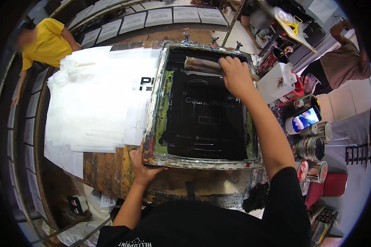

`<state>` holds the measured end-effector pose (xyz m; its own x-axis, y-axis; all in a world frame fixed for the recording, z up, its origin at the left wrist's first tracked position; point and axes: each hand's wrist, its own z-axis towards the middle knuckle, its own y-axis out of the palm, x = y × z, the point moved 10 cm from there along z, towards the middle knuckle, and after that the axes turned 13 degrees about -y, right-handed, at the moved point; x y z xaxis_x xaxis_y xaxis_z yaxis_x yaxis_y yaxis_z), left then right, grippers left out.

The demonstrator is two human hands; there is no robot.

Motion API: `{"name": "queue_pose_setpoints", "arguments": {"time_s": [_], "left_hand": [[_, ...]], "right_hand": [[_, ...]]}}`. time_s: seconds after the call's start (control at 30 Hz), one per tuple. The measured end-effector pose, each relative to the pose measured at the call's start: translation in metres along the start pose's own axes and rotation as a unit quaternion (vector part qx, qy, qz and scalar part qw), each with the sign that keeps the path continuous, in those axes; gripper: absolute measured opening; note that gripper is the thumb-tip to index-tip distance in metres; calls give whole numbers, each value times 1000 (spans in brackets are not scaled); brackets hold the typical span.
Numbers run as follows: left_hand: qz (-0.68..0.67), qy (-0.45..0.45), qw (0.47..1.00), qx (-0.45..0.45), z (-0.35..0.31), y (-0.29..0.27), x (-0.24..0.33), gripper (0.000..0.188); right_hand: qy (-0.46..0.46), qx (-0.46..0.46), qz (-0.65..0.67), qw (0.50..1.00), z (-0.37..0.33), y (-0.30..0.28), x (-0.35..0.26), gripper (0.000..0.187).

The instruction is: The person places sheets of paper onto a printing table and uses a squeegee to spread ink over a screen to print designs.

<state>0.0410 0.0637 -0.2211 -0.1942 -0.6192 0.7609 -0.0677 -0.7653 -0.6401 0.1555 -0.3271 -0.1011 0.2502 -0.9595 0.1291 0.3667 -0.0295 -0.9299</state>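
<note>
A screen printing frame (202, 164) with ink-stained edges lies on the worktable in front of me. Black ink (210, 144) covers most of its mesh, and faint lettering and a small rectangle show through. Toward the far end of the mesh, my right hand (237, 76) is closed around a squeegee (201, 64) with a worn, light-coloured handle. The squeegee lies crosswise, its right part covered by my fingers. At the near left corner, my left hand (144, 169) grips the frame, thumb at the side and fingers partly under the edge.
Stacked white sheets (97, 99) spread left of the frame. Clamps (186, 38) stand at its far edge. On the right are a white jug (278, 82), a lit phone (307, 119) and paint cans (310, 148). A person in yellow (49, 41) and one in brown (346, 61) stand nearby.
</note>
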Motion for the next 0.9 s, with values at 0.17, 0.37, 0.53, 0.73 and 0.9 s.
{"name": "queue_pose_setpoints", "arguments": {"time_s": [0.17, 0.37, 0.53, 0.73, 0.9], "left_hand": [[-8, 4, 1000, 11, -1, 1, -3, 127], [-89, 5, 996, 12, -8, 5, -19, 131], [-208, -29, 976, 59, -21, 8, -32, 132], [-270, 0, 960, 71, -24, 21, -36, 140], [-138, 40, 983, 112, -31, 16, -38, 143]], "right_hand": [[-14, -55, -1, 998, 28, 58, 30, 45], [-31, -12, 53, 998, 47, 70, 46, 32], [8, -92, 88, 992, 76, 88, 62, 46], [6, -115, 81, 990, 102, 100, 47, 56], [4, -158, 82, 984, 100, 104, 54, 57]]}}
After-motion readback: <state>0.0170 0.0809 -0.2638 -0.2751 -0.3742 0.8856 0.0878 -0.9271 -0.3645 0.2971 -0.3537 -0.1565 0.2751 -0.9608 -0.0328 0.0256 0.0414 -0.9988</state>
